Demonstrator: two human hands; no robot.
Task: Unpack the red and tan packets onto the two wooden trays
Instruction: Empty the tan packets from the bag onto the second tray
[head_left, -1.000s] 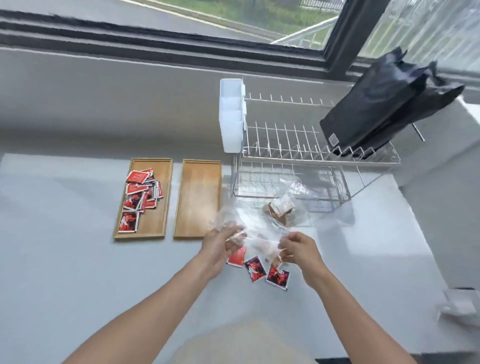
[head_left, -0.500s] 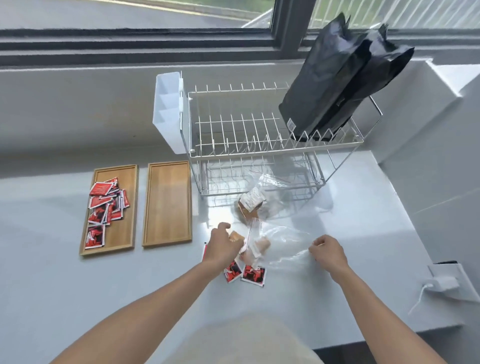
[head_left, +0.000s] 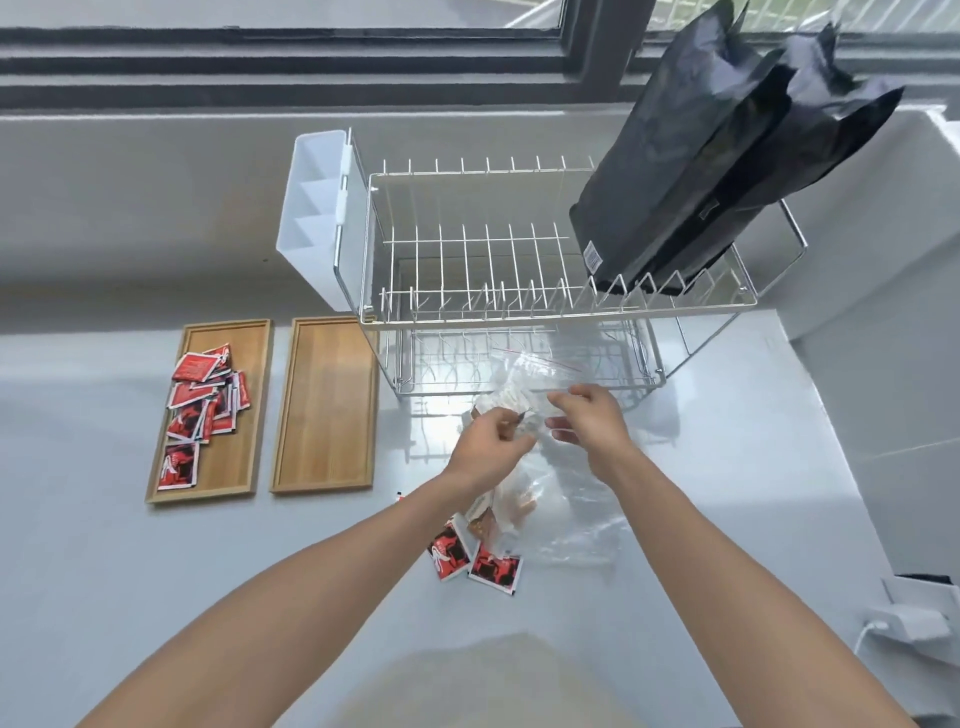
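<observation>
Two wooden trays lie side by side on the white counter. The left tray (head_left: 260, 410) holds several red packets (head_left: 205, 405); the right tray (head_left: 324, 405) holds nothing. My left hand (head_left: 491, 441) and my right hand (head_left: 589, 418) both pinch a clear zip bag (head_left: 530, 374) with tan packets inside, held just in front of the dish rack. Beneath my hands lies a second clear bag (head_left: 576, 514) flat on the counter. Tan packets (head_left: 506, 506) and two loose red packets (head_left: 472, 558) lie beside my left forearm.
A wire dish rack (head_left: 519, 306) stands behind my hands, with a white cutlery holder (head_left: 314, 208) on its left side and black foil bags (head_left: 727, 145) leaning on its right. A white charger and cable (head_left: 906, 621) sit at the counter's right edge.
Both hands left the flat bag on the counter and rose to the bag near the rack, taking hold of it. The view shifted right and closer.
</observation>
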